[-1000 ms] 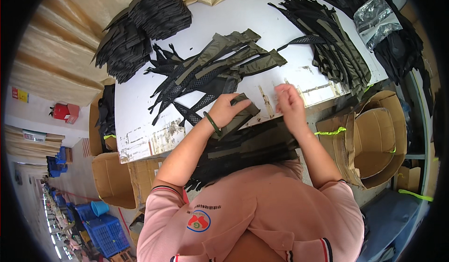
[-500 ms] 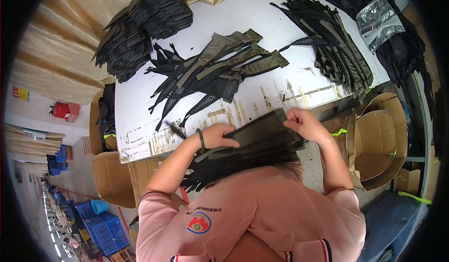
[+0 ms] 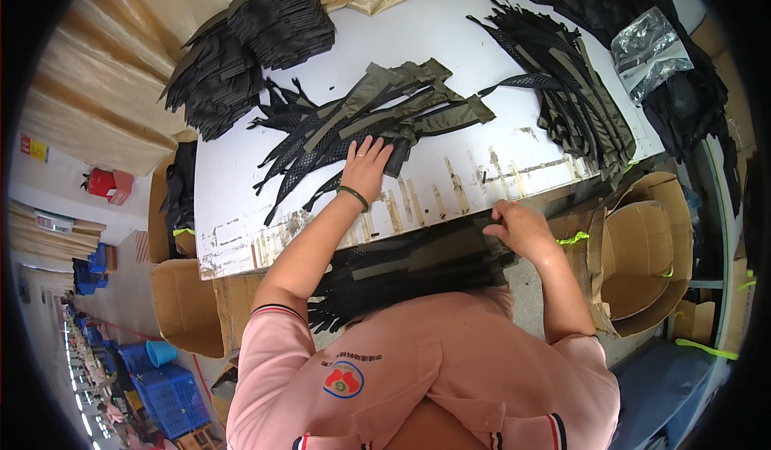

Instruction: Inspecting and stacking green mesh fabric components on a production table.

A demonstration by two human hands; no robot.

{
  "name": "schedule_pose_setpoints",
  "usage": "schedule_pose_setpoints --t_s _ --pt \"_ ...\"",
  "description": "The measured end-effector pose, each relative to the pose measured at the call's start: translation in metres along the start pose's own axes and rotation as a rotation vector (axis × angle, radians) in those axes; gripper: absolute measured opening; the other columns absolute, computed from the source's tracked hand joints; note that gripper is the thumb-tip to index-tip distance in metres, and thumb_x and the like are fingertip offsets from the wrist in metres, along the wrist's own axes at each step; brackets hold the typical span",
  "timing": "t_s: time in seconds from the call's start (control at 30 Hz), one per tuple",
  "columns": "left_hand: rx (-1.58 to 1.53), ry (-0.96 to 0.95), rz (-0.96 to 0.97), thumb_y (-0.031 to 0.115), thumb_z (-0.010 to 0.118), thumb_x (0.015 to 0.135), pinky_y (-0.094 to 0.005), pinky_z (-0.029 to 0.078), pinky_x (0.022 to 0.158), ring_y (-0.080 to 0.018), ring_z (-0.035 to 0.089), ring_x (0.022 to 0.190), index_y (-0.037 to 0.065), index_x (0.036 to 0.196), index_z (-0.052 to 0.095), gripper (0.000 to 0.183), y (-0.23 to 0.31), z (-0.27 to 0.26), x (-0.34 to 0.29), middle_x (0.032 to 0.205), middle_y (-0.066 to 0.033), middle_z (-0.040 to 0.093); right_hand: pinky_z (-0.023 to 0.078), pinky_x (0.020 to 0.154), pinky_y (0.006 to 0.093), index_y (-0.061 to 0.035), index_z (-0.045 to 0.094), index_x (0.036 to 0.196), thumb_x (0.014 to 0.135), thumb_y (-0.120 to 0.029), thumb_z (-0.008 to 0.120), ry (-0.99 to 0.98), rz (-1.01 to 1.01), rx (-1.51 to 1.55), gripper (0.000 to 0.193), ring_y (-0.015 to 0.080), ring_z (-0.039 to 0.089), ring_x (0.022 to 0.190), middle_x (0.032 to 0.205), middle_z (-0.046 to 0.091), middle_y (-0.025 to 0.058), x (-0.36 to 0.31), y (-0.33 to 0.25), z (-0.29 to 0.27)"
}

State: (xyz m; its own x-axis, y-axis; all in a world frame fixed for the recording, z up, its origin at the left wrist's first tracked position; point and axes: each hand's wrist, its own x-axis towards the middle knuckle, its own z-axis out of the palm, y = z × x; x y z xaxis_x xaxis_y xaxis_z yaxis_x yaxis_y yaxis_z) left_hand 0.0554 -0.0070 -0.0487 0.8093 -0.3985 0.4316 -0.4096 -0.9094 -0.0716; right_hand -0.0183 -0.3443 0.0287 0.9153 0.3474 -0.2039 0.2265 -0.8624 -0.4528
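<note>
My left hand lies open on a pile of black mesh and olive fabric strips, fingers spread over the pile's near edge. The strips are long and narrow, with mesh at one end and smooth olive cloth at the other. Across my lap, just below the table edge, rests a stack of similar dark fabric pieces. My right hand is at the right end of this stack, fingers bent and thumb apart from them. Nothing shows between its fingers.
The white table bears a tall stack of black pieces at back left. Another strip pile lies on the right, near a clear plastic bag. Cardboard boxes stand on the right and left.
My left hand has left the fabric piece over my lap and reached forward onto the table pile. The raised piece has come down onto the lap stack. My right hand has lowered slightly.
</note>
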Motion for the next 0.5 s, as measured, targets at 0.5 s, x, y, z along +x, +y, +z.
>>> schedule_pose_setpoints --t_s 0.5 --pt "-0.188 -0.41 -0.089 0.0 0.057 0.075 -0.0513 0.026 0.111 -0.0265 0.054 0.119 0.011 0.121 0.055 0.048 -0.005 -0.002 0.007 0.115 -0.0113 0.063 0.048 0.072 0.0425 -0.0026 0.057 0.093 0.082 -0.02 0.068 -0.055 -0.28 0.268 0.023 0.036 0.061 0.081 0.087 0.064 0.0158 0.013 -0.031 0.02"
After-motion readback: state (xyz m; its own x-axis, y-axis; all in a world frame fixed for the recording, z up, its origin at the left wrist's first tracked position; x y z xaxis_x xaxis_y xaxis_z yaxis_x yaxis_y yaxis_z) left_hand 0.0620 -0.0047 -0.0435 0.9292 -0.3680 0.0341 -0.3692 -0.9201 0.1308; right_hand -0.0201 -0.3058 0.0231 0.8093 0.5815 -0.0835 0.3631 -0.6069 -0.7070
